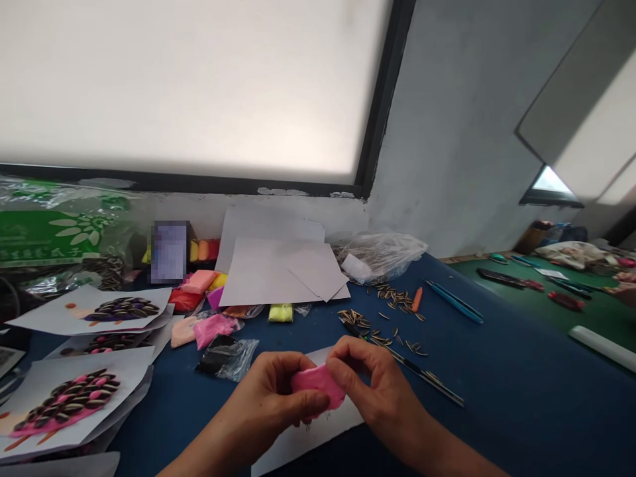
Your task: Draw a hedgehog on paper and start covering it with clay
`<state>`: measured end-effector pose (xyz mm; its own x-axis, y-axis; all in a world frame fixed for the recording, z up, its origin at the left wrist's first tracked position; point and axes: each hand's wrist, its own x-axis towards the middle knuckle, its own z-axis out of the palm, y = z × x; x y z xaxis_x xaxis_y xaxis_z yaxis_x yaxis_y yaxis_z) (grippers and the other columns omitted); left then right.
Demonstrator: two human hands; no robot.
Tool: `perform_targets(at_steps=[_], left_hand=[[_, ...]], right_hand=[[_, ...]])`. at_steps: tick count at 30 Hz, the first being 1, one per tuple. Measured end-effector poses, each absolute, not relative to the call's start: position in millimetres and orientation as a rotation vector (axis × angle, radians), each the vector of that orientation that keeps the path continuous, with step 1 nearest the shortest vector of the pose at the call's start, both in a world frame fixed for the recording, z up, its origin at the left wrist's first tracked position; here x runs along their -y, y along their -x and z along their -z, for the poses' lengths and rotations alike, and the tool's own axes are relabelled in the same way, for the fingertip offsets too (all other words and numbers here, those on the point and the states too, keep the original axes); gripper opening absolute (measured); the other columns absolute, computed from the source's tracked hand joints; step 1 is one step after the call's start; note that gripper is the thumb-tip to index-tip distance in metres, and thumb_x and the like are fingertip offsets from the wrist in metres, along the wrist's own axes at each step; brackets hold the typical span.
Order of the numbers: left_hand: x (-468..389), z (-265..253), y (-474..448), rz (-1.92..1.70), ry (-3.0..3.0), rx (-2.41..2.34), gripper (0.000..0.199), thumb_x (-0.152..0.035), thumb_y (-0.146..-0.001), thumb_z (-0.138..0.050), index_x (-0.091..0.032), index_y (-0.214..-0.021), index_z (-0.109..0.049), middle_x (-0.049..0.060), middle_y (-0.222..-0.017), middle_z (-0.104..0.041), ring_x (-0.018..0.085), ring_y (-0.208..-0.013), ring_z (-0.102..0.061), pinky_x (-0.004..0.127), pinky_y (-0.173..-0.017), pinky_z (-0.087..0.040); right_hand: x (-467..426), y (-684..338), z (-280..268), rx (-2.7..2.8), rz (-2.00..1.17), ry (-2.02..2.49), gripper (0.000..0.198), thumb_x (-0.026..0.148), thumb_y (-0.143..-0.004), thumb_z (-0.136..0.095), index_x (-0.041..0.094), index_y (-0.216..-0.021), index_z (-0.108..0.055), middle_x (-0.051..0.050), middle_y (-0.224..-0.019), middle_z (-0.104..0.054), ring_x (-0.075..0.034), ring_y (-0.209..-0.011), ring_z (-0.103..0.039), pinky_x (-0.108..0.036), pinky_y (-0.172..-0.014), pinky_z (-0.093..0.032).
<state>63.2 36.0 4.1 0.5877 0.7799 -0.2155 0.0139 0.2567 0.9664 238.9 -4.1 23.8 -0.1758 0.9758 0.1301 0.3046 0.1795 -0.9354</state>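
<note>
A flattened lump of pink modelling clay [318,386] is held up between my two hands over a white sheet of paper [293,444]. My left hand [278,391] grips its left side, thumb across the front. Against the clay's upper right edge my right hand [370,377] pinches with thumb and fingers. Some small dark marks show on the paper just below the clay. Beyond my right hand lie scattered striped sunflower seeds [392,296], an orange clay stick [417,299] and a slim metal-ended tool [432,379].
Paper sheets with seed-and-clay pictures [74,397] are stacked at the left. Behind are clay packets [216,329], a black packet [218,354], white paper [278,265] and a plastic bag [387,255]. Blue tweezers [454,301] lie at right. Another person's hand [626,291] shows far right.
</note>
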Motion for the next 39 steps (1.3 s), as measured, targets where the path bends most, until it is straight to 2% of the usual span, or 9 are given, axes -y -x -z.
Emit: perform_targets(at_steps=[4,8,12,18,24,26,28,33,39], left_hand=[[-40.3,-0.7,-59.4,-0.643,-1.213,-0.844,0.046,-0.056,-0.059,-0.086,-0.017,-0.068,-0.063,-0.006,-0.053,-0.054,0.01,-0.051,-0.046,0.021,-0.049,-0.035],[-43.9,9.6,-58.5,-0.655,-1.21,-0.806,0.047,-0.057,-0.061,-0.086,-0.018,-0.072,-0.062,-0.007,-0.055,-0.052,0.01,-0.05,-0.046,0.02,-0.048,-0.033],[-44.2,15.6,-59.4,-0.698,-1.171,-0.713,0.05,-0.05,-0.058,-0.09,-0.018,-0.088,-0.066,-0.006,-0.061,-0.055,0.01,-0.052,-0.048,0.021,-0.05,-0.037],[-44.6,19.7,-59.6,-0.75,-1.155,-0.698,0.05,-0.048,-0.06,-0.09,-0.018,-0.09,-0.066,-0.003,-0.065,-0.059,0.01,-0.052,-0.048,0.021,-0.05,-0.038],[-42.2,9.6,-59.2,-0.728,-1.155,-0.7,0.051,-0.048,-0.058,-0.091,-0.019,-0.09,-0.065,-0.004,-0.067,-0.06,0.011,-0.056,-0.05,0.02,-0.05,-0.036],[-41.0,6.6,-59.1,-0.695,-1.181,-0.745,0.048,-0.048,-0.062,-0.089,-0.018,-0.093,-0.065,-0.002,-0.071,-0.062,0.012,-0.06,-0.052,0.021,-0.053,-0.037],[-40.8,7.9,-59.4,-0.723,-1.178,-0.712,0.049,-0.048,-0.061,-0.089,-0.018,-0.091,-0.065,-0.004,-0.064,-0.059,0.011,-0.055,-0.049,0.021,-0.051,-0.037],[-44.7,17.7,-60.2,-0.752,-1.205,-0.718,0.054,-0.044,-0.059,-0.089,-0.018,-0.099,-0.064,0.0,-0.074,-0.064,0.013,-0.06,-0.056,0.023,-0.052,-0.04],[-46.9,14.3,-58.1,-0.792,-1.209,-0.731,0.048,-0.044,-0.063,-0.087,-0.017,-0.093,-0.062,0.0,-0.072,-0.066,0.013,-0.054,-0.058,0.024,-0.051,-0.042]], right_hand=[[3.7,-240.7,-20.8,1.628,-1.132,1.233,0.029,0.045,-0.097,-0.056,0.018,-0.091,-0.063,0.001,-0.076,-0.059,-0.014,-0.068,-0.052,-0.027,-0.063,-0.041],[2.4,-241.3,-18.0,1.604,-1.183,1.234,0.034,0.046,-0.096,-0.059,0.017,-0.08,-0.061,0.003,-0.068,-0.053,-0.012,-0.063,-0.046,-0.026,-0.059,-0.037],[0.8,-241.0,-20.8,1.552,-1.176,1.233,0.036,0.049,-0.093,-0.062,0.017,-0.077,-0.06,0.003,-0.068,-0.053,-0.012,-0.063,-0.048,-0.025,-0.059,-0.039],[0.5,-239.0,-21.3,1.53,-1.29,1.224,0.039,0.052,-0.088,-0.067,0.015,-0.081,-0.062,0.0,-0.07,-0.059,-0.013,-0.063,-0.052,-0.025,-0.061,-0.043],[0.4,-239.8,-21.0,1.542,-1.255,1.25,0.038,0.051,-0.09,-0.065,0.015,-0.078,-0.061,0.002,-0.066,-0.055,-0.012,-0.06,-0.05,-0.024,-0.058,-0.041],[0.2,-240.0,-20.8,1.545,-1.268,1.249,0.036,0.05,-0.09,-0.064,0.016,-0.079,-0.061,0.001,-0.067,-0.057,-0.013,-0.061,-0.051,-0.025,-0.058,-0.042],[0.0,-240.0,-19.5,1.546,-1.293,1.235,0.033,0.048,-0.09,-0.065,0.016,-0.081,-0.062,0.001,-0.068,-0.058,-0.014,-0.063,-0.053,-0.026,-0.06,-0.043],[-1.9,-240.9,-15.8,1.521,-1.307,1.213,0.026,0.041,-0.091,-0.065,0.016,-0.085,-0.064,0.0,-0.074,-0.061,-0.013,-0.066,-0.054,-0.025,-0.061,-0.045],[-3.1,-243.5,-18.1,1.512,-1.288,1.209,0.023,0.038,-0.09,-0.066,0.016,-0.085,-0.062,0.0,-0.073,-0.061,-0.013,-0.065,-0.054,-0.025,-0.061,-0.045]])
